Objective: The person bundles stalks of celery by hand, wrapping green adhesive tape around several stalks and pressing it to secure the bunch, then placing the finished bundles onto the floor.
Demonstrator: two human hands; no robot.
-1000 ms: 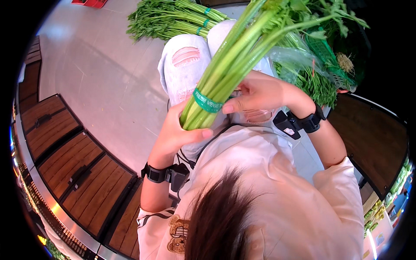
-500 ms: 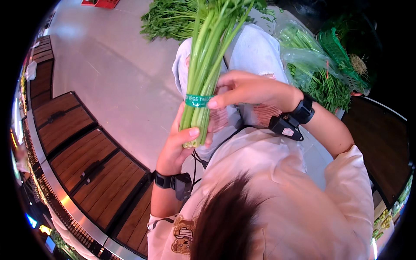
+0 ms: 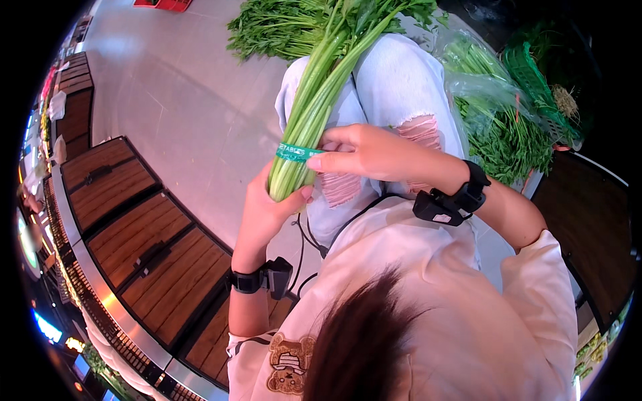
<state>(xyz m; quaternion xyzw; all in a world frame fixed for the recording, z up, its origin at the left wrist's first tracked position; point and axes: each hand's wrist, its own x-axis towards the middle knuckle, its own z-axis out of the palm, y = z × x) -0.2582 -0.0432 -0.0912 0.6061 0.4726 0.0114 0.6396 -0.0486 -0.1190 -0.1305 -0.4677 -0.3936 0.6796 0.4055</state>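
A bunch of celery point(image 3: 318, 110) slants above my knees, its cut base toward me and its leafy tops pointing away to the right. My left hand point(image 3: 262, 208) is closed around the base, with the thumb across the stalks. A green printed tape point(image 3: 293, 152) goes round the lower stalks. My right hand point(image 3: 374, 152) is closed at the tape's right side, thumb pressing on it and fingers curled behind the stalks. Part of those fingers is hidden, as is the back of the bunch.
Loose leafy celery point(image 3: 275, 32) lies on the floor beyond my knees. To the right, a clear plastic bag point(image 3: 491, 93) partly covers more greens, next to a green basket point(image 3: 525, 70). Wood-fronted cabinets point(image 3: 170, 257) line the left. A red crate point(image 3: 175, 5) stands at the far left.
The celery has tilted, its tops leaning further right and its base shifting left and away from me. My left hand has moved up with the base. My right thumb stays at the tape.
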